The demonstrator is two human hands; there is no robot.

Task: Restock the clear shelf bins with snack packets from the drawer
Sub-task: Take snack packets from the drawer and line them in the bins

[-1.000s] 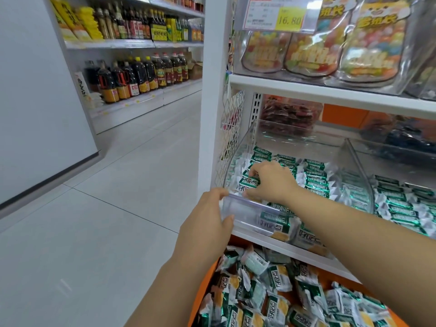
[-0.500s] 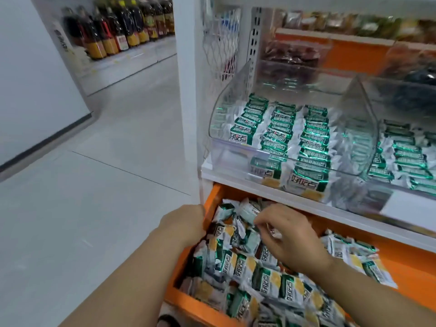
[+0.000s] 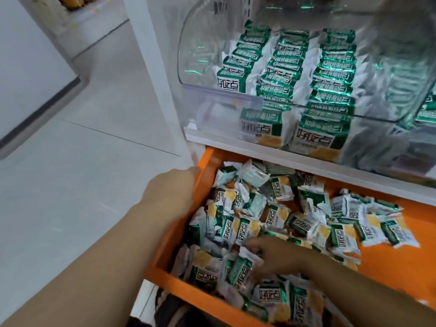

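Pale floor tiles [image 3: 77, 204] stretch past a white shelf upright [image 3: 157, 79] toward a dark-skirted white panel [image 3: 30, 55].

My right hand [image 3: 276, 256] blurred, fingertips buried among the snack packets [image 3: 238, 230], fingertips of my left hand [image 3: 172, 192] indistinct at the drawer [image 3: 169, 251] wall, clear bin [image 3: 195, 50] cut off top and right.

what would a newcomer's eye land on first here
The bright orange pull-out drawer at the bottom, heaped with loose green-and-white snack packets, where the right hand reaches in while the left hand rests on its left wall. Above it, the clear plastic shelf bin holds the same packets in three neat rows.
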